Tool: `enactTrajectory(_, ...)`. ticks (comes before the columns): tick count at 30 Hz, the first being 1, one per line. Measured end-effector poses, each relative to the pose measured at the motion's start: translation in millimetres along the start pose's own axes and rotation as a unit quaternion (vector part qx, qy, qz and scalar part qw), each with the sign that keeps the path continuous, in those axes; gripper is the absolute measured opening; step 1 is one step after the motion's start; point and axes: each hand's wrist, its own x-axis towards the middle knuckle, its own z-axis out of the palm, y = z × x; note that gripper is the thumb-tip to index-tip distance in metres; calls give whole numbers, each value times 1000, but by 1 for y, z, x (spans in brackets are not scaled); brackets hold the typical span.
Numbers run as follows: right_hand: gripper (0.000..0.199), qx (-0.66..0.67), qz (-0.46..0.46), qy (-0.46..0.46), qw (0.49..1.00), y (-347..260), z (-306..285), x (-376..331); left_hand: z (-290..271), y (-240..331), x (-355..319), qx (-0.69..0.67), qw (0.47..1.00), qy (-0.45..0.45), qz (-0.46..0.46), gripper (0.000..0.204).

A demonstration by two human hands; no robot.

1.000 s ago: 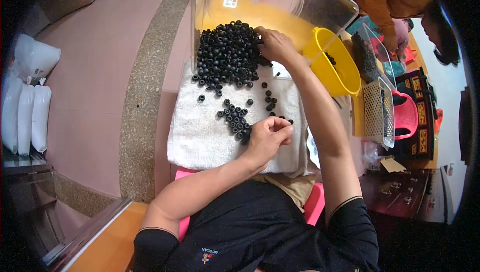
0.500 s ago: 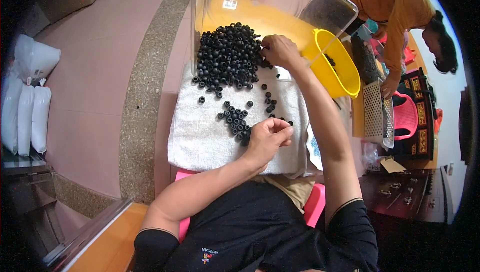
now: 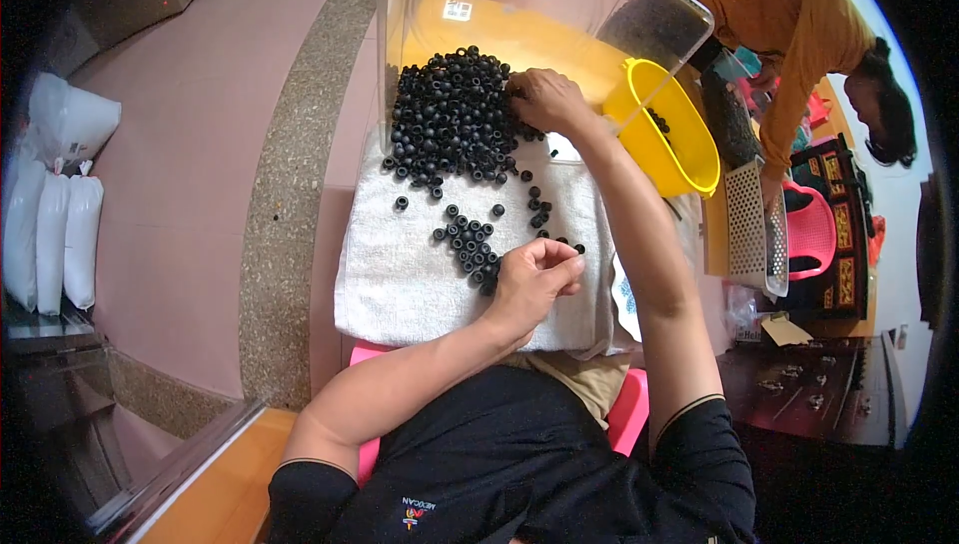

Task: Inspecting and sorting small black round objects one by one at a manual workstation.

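A big heap of round black beads with holes [image 3: 452,109] spills from a clear plastic bin [image 3: 559,4] onto a white towel [image 3: 395,284]. My right hand [image 3: 549,101] reaches to the heap's right edge, fingers curled down against the beads; their tips are hidden. Over the towel, my left hand [image 3: 537,284] is closed in a pinch of thumb and forefinger; what it holds, if anything, is not clear. A smaller cluster of black beads [image 3: 468,241] lies just left of it. A few loose beads [image 3: 539,206] trail between my two hands.
To the right of the bin stands a yellow tub [image 3: 689,159] with some black beads inside. Beyond it, a person in an orange top [image 3: 789,4] reaches to a white perforated basket [image 3: 747,219]. A pink chair [image 3: 811,229] and white sacks [image 3: 82,241] stand farther off.
My right hand has moved slightly left, farther into the heap's edge. My left hand keeps its pinch in nearly the same spot. The other person has leaned a little lower.
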Motion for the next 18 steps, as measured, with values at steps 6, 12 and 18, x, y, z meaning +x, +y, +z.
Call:
enactTrajectory(6, 25, -18, -35, 6, 999, 4, 0, -4, 1, 1, 0, -4, 1000, -3, -3, 12)
enactTrajectory(12, 18, -55, -32, -29, 998, -8, -11, -17, -2, -2, 0, -3, 1000, -1, -3, 12)
enactTrajectory(18, 17, 39, -80, 145, 985, 12, 1, -32, 0, -1, 1, -3, 1000, -8, 0, 13)
